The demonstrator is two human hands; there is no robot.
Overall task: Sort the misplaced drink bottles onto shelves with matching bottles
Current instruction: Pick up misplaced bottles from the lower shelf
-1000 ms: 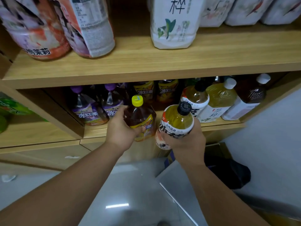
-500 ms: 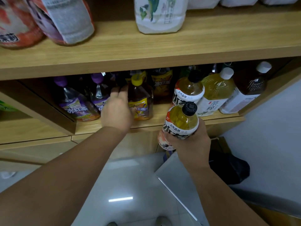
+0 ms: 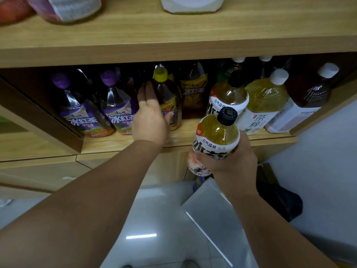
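Note:
A yellow-capped dark iced-tea bottle (image 3: pixel 167 97) stands upright on the lower shelf (image 3: pixel 119 142), in front of a yellow-labelled bottle (image 3: pixel 194 91). My left hand (image 3: pixel 149 118) lies against its left side with straight fingers, the thumb spread across its front. My right hand (image 3: pixel 233 161) grips a black-capped bottle of yellow-green tea (image 3: pixel 218 136) by its white label, in front of the shelf edge. A matching black-capped bottle (image 3: pixel 229 95) stands on the shelf just behind it.
Two purple-capped bottles (image 3: pixel 83 113) stand left of my left hand. A white-capped green tea bottle (image 3: pixel 264 101) and a dark white-capped bottle (image 3: pixel 307 101) stand at the right. The upper shelf board (image 3: pixel 173 35) carries large bottles. A grey panel (image 3: pixel 212 213) and black bag (image 3: pixel 280 200) lie on the floor.
My left hand carried the yellow-capped bottle onto the lower shelf, stood it there and loosened its fingers. My right hand kept its bottle, staying near the shelf edge.

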